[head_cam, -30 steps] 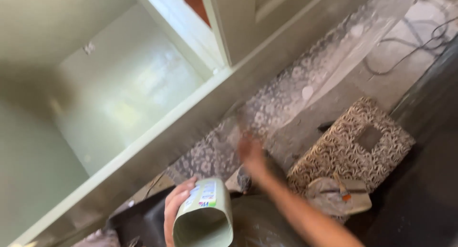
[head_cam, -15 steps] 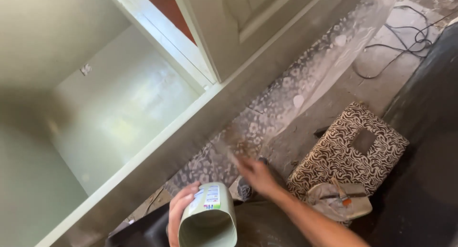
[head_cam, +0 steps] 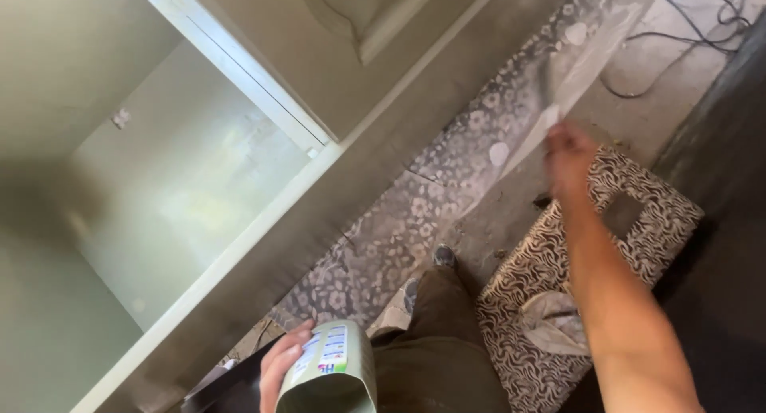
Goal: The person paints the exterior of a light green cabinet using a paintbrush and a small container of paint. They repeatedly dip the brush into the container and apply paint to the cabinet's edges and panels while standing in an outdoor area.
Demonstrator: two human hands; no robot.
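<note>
My left hand (head_cam: 279, 371) grips a pale green plastic container (head_cam: 335, 375) with its top cut open and a colourful label on its side. It is low in the view, over my dark trousers (head_cam: 435, 349). My right hand (head_cam: 568, 156) is raised and blurred, out over the floor above a patterned box (head_cam: 638, 221). Its fingers look closed on a thin pale blade (head_cam: 549, 116) that points up and left. The blade is too blurred to name exactly.
A pale green cabinet (head_cam: 159, 181) with a white frame (head_cam: 239, 70) stands open on the left. A flower-patterned sheet (head_cam: 447, 197) covers the dusty floor. A crumpled cloth (head_cam: 558, 321) lies on the box. Cables (head_cam: 686, 22) trail at top right. My shoe (head_cam: 444, 257) shows below.
My right hand has swung up and to the right, away from the container, with the pale blade in it. The left hand keeps hold of the container. The view has shifted.
</note>
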